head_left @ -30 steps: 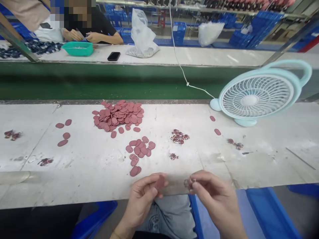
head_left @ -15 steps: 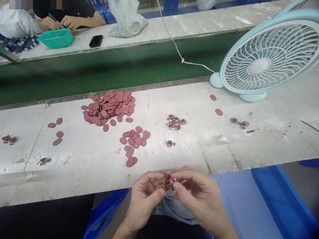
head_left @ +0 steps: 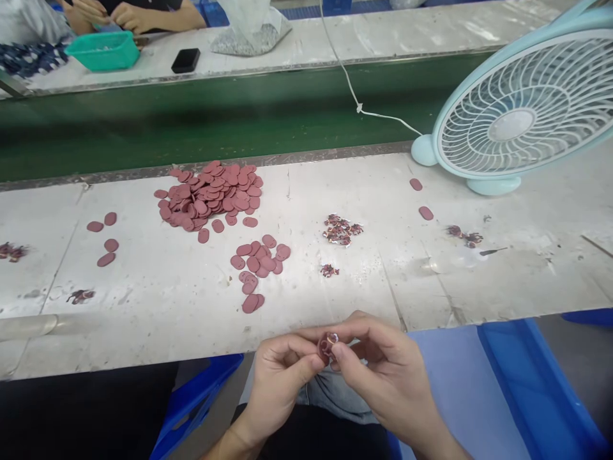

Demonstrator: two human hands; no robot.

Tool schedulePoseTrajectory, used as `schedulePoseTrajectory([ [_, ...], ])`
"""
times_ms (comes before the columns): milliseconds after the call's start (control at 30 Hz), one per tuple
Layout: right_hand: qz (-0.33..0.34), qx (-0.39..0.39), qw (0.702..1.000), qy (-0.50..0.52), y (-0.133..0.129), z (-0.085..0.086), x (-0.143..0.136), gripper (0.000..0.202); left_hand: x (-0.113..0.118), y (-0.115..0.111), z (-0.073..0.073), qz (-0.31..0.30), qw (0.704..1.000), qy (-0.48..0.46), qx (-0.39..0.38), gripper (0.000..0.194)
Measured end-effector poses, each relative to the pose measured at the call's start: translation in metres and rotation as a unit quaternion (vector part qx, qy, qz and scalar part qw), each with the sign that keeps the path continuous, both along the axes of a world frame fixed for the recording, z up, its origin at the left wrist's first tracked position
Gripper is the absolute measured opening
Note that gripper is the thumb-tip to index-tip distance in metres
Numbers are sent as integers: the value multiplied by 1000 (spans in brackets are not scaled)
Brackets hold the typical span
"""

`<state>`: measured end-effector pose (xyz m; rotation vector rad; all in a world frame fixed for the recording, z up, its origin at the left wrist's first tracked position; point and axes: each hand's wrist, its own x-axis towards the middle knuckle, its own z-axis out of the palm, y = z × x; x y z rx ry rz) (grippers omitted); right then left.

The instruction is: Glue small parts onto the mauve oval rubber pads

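Note:
Over the near table edge, my left hand [head_left: 282, 380] pinches a reddish-brown oval disc [head_left: 322, 352] between thumb and fingers. My right hand [head_left: 385, 367] is closed on a small dark red and white figure-like piece [head_left: 331, 341], which lies against the face of the disc. Fingertips of both hands nearly meet and partly hide these two parts. Beyond my hands lie a small group of oval discs [head_left: 261, 259] and a large heap of them [head_left: 215, 195]. A cluster of figure-like pieces [head_left: 341, 231] and a single one [head_left: 329, 271] lie to the right.
A light blue fan [head_left: 512, 124] stands at the back right, its white cord [head_left: 360, 108] crossing a green channel [head_left: 215, 118]. Across it are a teal basket [head_left: 103, 52], a phone [head_left: 186, 61], a bag of small bits [head_left: 251, 35] and a co-worker's hands [head_left: 129, 18].
The disc and the figure-like piece are turned a little, and the piece lies flatter against the disc. My view has tilted down slightly. Across the channel, the co-worker's hands have shifted.

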<state>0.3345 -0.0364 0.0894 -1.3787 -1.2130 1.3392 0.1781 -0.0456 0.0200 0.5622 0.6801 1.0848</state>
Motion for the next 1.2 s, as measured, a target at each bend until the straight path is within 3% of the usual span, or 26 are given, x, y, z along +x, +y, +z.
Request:
schedulePoseTrajectory([
  [267, -15, -15, 1000, 21, 3, -8, -4, 4, 4, -1, 3, 20, 999, -3, -26, 11],
  [533, -25, 28, 999, 6, 3, -10, -8, 10, 6, 2, 4, 37, 999, -9, -31, 10],
  [733, -32, -3, 999, -4, 2, -16, -9, 11, 7, 3, -1, 59, 997, 5, -50, 7],
  [967, -68, 3, 997, -35, -6, -20, -10, 18, 8, 6, -4, 86, 995, 39, -29, 6],
  [1200, -52, 9, 998, -30, -10, -17, -7, 24, 8, 5, -3, 92, 993, 67, -14, 9],
])
